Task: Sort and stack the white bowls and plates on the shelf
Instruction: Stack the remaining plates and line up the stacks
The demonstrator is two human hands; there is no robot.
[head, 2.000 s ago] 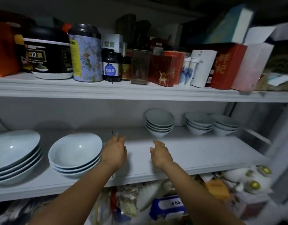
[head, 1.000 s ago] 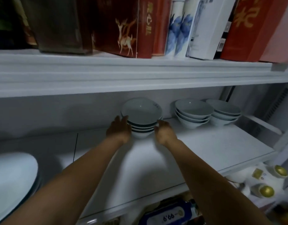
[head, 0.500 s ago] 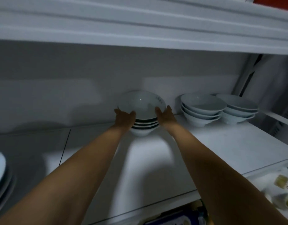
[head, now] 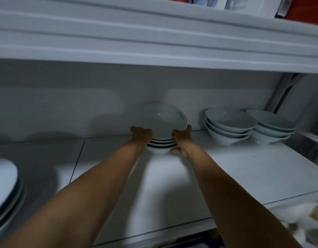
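Observation:
A stack of several small white bowls (head: 161, 122) stands at the back of the white shelf (head: 226, 176). My left hand (head: 142, 134) grips the stack's left side at the top bowl's rim. My right hand (head: 182, 138) grips the right side, fingers on the rim and thumb low near the base. The top bowl looks tilted toward me. Two more stacks of small white bowls stand to the right, a middle stack (head: 229, 126) and a right stack (head: 272, 127). Large white plates (head: 4, 183) are stacked at the far left edge.
The upper shelf board (head: 154, 36) hangs low over the bowls. A metal shelf bracket (head: 281, 92) runs up at the back right. Packaged goods (head: 308, 226) lie below the shelf at the lower right.
Both hands reached from the shelf's front to the back bowl stack and closed on its two sides. The camera moved in closer and lower; the top bowl now tilts toward me.

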